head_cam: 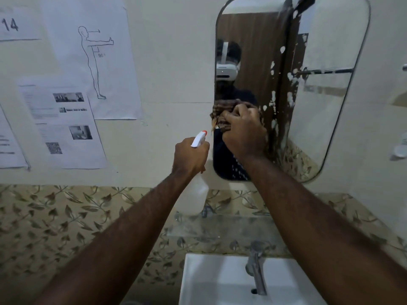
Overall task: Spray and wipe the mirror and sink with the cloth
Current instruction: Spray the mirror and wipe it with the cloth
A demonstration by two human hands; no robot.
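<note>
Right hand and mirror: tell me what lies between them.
The head view shows a bunched brown cloth between the right hand and the mirror, pressed against the glass near its left edge.

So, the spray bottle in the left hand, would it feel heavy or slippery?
The spray bottle looks translucent plastic, nearly empty, so probably light. The left hand wraps its neck; that should hold. Wetness cannot be judged.

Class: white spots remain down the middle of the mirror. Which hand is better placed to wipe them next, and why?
Right hand: it holds the cloth against the mirror, beside the spots. Left hand grips the spray bottle.
</note>
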